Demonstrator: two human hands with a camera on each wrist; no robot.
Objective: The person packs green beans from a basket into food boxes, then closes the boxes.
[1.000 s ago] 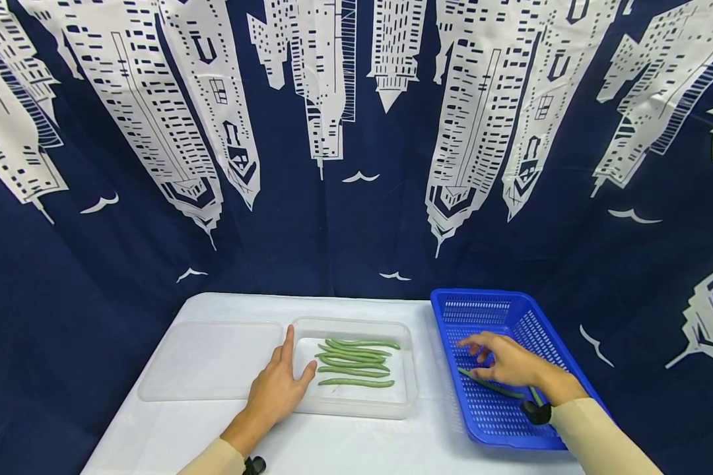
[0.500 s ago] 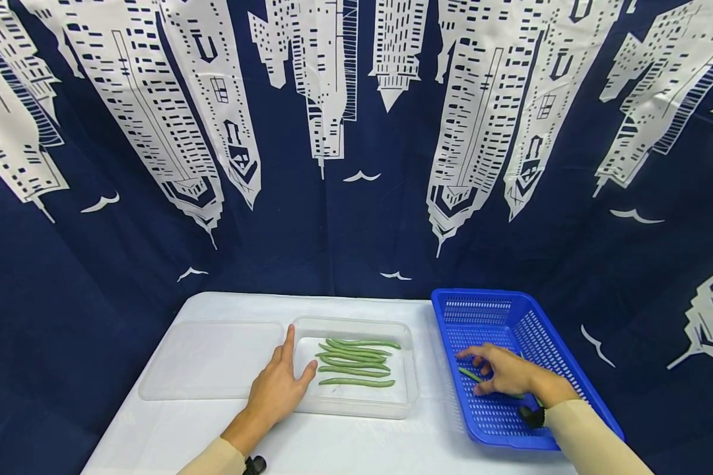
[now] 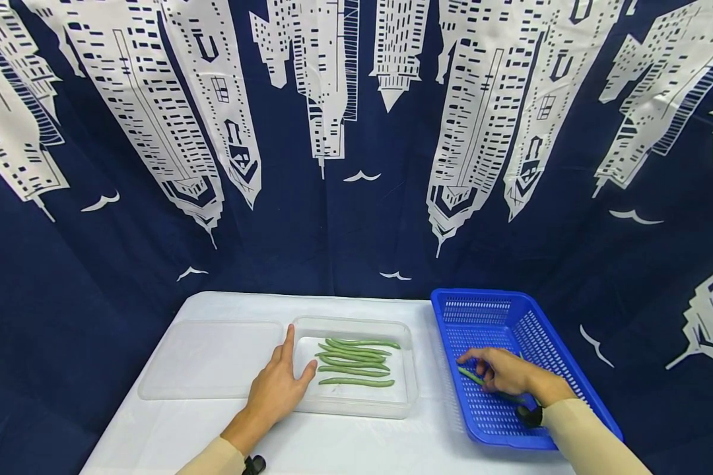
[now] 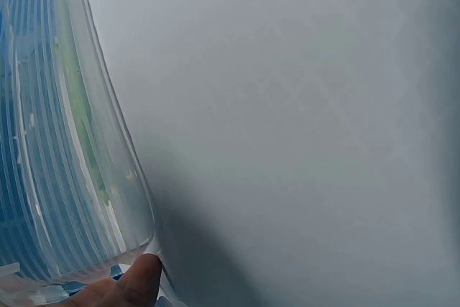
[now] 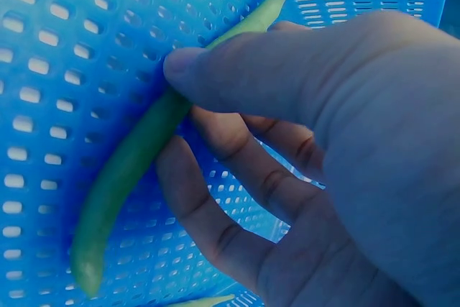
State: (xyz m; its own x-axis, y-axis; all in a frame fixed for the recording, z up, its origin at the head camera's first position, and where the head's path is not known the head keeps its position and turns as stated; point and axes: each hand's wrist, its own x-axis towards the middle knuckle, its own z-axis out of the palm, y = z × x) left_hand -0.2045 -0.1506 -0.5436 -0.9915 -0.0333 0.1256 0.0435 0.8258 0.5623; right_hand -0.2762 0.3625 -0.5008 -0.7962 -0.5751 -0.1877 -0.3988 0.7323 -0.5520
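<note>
In the blue perforated basket (image 3: 440,330) on the right, my right hand (image 3: 507,373) pinches a green bean (image 5: 115,192) between thumb and fingers. The bean lies close against the basket floor, with part of it covered by the thumb in the right wrist view. Another green bean (image 5: 205,301) shows at that view's lower edge. My left hand (image 3: 278,389) rests at the left side of a clear plastic container (image 3: 362,410), fingers extended and thumb spread; its thumb shows at the container's corner in the left wrist view. Several green beans (image 3: 356,382) lie side by side inside the container.
A flat translucent lid (image 3: 210,359) lies on the white table (image 3: 333,448) left of the container. Behind the table hangs a dark blue cloth (image 3: 297,237) printed with white buildings and birds.
My right hand has moved slightly down and toward me inside the basket, and its thumb and fingers have closed on a green bean. My left hand has stayed at the container.
</note>
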